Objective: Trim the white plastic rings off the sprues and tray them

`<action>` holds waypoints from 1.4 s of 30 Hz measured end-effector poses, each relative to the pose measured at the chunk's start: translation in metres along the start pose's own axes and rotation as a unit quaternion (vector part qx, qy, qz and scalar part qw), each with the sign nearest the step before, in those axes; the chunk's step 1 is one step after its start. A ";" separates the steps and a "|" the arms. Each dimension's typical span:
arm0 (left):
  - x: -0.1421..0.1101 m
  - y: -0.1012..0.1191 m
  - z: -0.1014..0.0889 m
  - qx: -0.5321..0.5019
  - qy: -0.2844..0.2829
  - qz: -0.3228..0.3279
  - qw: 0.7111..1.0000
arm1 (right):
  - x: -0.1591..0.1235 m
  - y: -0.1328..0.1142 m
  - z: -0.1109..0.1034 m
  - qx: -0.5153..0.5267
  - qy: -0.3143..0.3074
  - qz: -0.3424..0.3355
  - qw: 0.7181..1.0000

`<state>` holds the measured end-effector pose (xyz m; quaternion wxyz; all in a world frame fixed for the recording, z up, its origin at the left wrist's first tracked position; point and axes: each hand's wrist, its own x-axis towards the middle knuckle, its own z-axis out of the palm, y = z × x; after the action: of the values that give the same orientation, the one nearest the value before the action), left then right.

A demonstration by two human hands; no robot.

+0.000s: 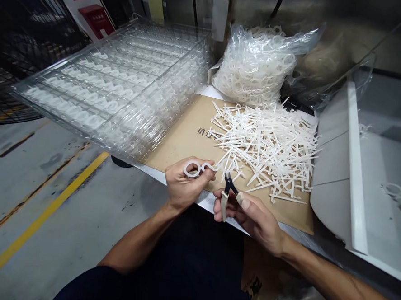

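My left hand (184,185) is closed on a white plastic ring-shaped part (198,168), pinching it at the table's near edge. My right hand (251,214) grips small cutting pliers (227,193) with pale handles; the dark jaws point up, just right of the part's wavy end. Behind the hands lies a pile of thin white plastic sticks (272,145) on a brown cardboard sheet (187,142).
A stack of clear plastic trays (123,82) holding white parts stands at the left. A clear bag of white ring parts (256,65) sits at the back. A white bin (355,168) stands at the right. Grey floor with a yellow line (43,217) lies to the left.
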<state>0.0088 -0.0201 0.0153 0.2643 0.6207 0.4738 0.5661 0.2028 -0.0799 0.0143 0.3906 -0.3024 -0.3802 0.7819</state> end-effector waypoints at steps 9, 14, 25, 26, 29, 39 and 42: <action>0.000 0.002 0.003 0.026 0.002 0.097 0.995 | -0.007 -0.006 -0.004 -0.125 0.005 -0.012 0.992; 0.002 -0.004 0.004 0.041 -0.006 0.172 0.984 | -0.004 -0.011 -0.004 -0.139 -0.004 -0.008 0.990; 0.011 -0.009 0.004 0.065 -0.040 0.278 0.957 | -0.004 -0.007 -0.006 -0.083 0.064 -0.069 0.992; 0.009 -0.010 0.005 0.067 -0.050 0.293 0.953 | -0.004 -0.006 -0.007 -0.079 0.089 -0.087 0.989; 0.005 -0.016 0.010 0.054 -0.074 0.317 0.944 | 0.001 -0.004 -0.012 -0.061 0.168 -0.113 0.977; 0.016 -0.019 0.011 0.012 -0.163 0.408 0.898 | 0.014 -0.018 -0.010 0.051 0.246 -0.064 0.966; 0.016 -0.023 0.007 0.028 -0.176 0.395 0.901 | 0.016 -0.020 -0.010 0.064 0.271 -0.075 0.958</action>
<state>0.0069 0.0046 0.0008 0.0802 0.8537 0.1511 0.4918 0.2100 -0.0552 0.0228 0.5546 -0.4480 -0.2309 0.6621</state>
